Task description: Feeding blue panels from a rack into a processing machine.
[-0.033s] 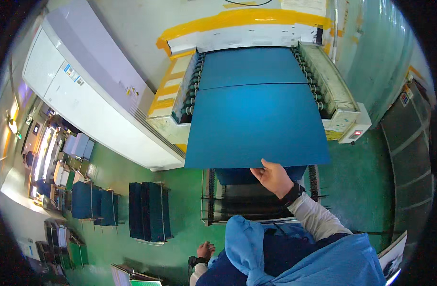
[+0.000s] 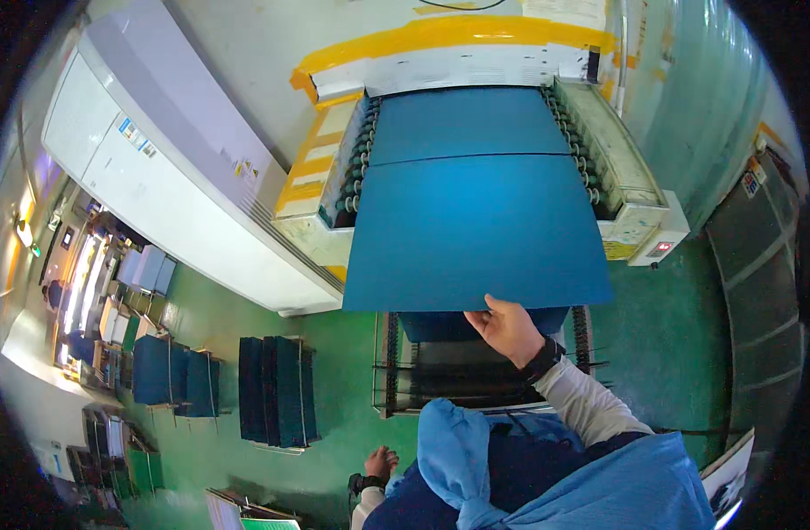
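Observation:
A large flat blue panel (image 2: pixel 475 234) slopes out of a roller machine, its front edge overhanging the machine's end. My right hand (image 2: pixel 508 329) grips that front edge, right of its middle, thumb on top and fingers below. Behind it, a second blue panel (image 2: pixel 468 119) lies on the rollers (image 2: pixel 581 163), with a thin dark seam between the two. My left hand (image 2: pixel 382 463) hangs low beside my body, fingers curled in and apparently nothing in them. Under the front panel stands a black slotted rack (image 2: pixel 458 371), partly covered, with dark blue panels at its far end.
A tall white cabinet (image 2: pixel 171 190) leans into view at left. Racks of upright dark panels (image 2: pixel 277 391) stand on the green floor (image 2: pixel 215 300). The machine's control box (image 2: pixel 659 240) juts out at right, near dark mesh screens (image 2: pixel 758 291).

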Demonstrator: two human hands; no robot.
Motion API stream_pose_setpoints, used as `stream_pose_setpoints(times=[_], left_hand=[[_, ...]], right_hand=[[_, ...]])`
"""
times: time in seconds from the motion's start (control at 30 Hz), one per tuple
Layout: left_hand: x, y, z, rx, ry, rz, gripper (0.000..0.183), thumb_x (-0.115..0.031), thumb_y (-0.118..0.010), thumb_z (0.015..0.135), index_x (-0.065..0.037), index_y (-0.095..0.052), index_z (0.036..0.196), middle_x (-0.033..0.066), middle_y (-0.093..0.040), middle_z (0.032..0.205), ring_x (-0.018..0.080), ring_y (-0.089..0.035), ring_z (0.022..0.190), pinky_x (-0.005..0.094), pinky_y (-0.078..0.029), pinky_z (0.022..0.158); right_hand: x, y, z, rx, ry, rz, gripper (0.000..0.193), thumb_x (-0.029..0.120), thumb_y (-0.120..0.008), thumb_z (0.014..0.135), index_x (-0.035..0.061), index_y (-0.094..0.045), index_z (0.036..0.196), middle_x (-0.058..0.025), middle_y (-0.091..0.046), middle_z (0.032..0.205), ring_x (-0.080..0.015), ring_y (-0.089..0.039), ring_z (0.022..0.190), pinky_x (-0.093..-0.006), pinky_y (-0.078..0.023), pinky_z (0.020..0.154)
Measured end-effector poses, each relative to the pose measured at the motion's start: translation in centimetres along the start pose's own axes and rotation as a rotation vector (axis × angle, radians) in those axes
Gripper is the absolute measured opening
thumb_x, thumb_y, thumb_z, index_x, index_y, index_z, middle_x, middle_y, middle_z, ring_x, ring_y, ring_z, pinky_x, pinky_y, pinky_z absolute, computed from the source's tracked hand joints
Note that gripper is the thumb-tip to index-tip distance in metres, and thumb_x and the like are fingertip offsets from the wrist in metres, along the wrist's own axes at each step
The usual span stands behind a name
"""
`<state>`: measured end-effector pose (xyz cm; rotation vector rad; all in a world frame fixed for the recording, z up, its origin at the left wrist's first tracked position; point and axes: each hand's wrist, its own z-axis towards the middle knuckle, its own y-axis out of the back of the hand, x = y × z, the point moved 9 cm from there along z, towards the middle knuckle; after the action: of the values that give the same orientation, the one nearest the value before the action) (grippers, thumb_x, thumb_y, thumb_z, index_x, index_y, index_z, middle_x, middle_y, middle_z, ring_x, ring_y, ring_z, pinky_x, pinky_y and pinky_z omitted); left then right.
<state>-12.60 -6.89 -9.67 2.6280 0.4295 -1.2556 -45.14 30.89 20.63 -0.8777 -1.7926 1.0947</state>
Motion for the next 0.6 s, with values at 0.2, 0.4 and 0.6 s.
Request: stream_pose_setpoints(times=[0.2, 0.4, 0.6], left_hand=[[-4.2, -2.0, -3.0, -0.108, 0.199, -0.054, 0.029, -0.024, -0.060, 0.090, 0.002, -0.055, 0.102, 0.0142, -0.063, 0.083, 0.0252, -0.062, 0.063, 0.0348, -0.047, 0.049], [-3.7, -1.5, -3.5, -0.157, 0.195, -0.032, 0.029, -0.024, -0.059, 0.092, 0.002, -0.055, 0.102, 0.0132, -0.063, 0.079, 0.0250, -0.062, 0.061, 0.0341, -0.047, 0.048], [-0.8, -0.8, -1.7, -0.048, 0.052, -0.079, 0.028, -0.024, -0.058, 0.093, 0.002, -0.054, 0.102, 0.0131, -0.061, 0.079, 0.0250, -0.061, 0.060, 0.0331, -0.045, 0.048]], right_hand=[[0.5, 0.5, 0.4, -0.087, 0.023, 0.024, 0.015, 0.012, -0.048, 0.098, -0.0017, -0.052, 0.102, -0.0136, -0.059, 0.105, -0.0255, -0.058, 0.098, -0.0414, -0.048, 0.098], [0.7, 1.3, 1.2, -0.115, 0.010, 0.037, 0.014, 0.014, -0.049, 0.098, 0.0002, -0.051, 0.093, -0.0123, -0.059, 0.096, -0.0254, -0.058, 0.094, -0.0411, -0.048, 0.097], [0.9, 0.4, 1.4, -0.130, 0.022, 0.025, 0.014, 0.013, -0.050, 0.097, 0.0005, -0.052, 0.092, -0.0128, -0.059, 0.095, -0.0245, -0.059, 0.091, -0.0418, -0.049, 0.096]])
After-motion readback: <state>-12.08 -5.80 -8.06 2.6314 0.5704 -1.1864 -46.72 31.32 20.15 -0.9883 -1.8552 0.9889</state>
